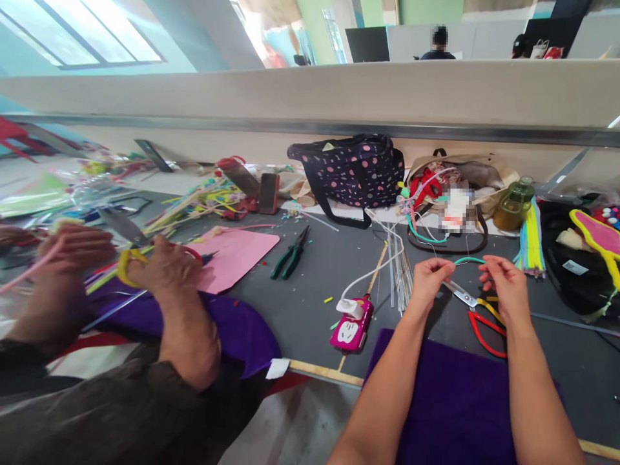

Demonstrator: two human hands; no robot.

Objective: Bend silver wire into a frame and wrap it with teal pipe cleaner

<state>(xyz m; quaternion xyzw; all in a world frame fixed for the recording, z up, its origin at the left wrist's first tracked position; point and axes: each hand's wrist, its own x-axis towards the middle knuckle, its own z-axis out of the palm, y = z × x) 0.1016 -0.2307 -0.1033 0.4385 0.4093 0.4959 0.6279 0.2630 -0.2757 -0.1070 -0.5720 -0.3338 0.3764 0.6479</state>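
Observation:
Between my hands runs a short green pipe cleaner [469,259], bent in a slight arch over the table. My left hand [430,279] pinches one end of it. The other end is between the thumb and finger of my right hand [506,278], whose remaining fingers curl below. Right under it lie scissors [465,296] with one red and one yellow handle, their blades partly behind my left hand. A dark purple cloth [460,394] hangs over the table edge beneath my forearms. Thin metal wires [401,278] lie left of my left hand.
At left, a co-worker's hand [162,271] holds yellow-handled scissors. Green-handled pliers [289,255], a pink sheet [237,255] and a magenta power strip [352,326] lie between us. Behind stand a dotted bag [353,171] and a glass jar [514,203]; striped pipe cleaners [531,239] lie right.

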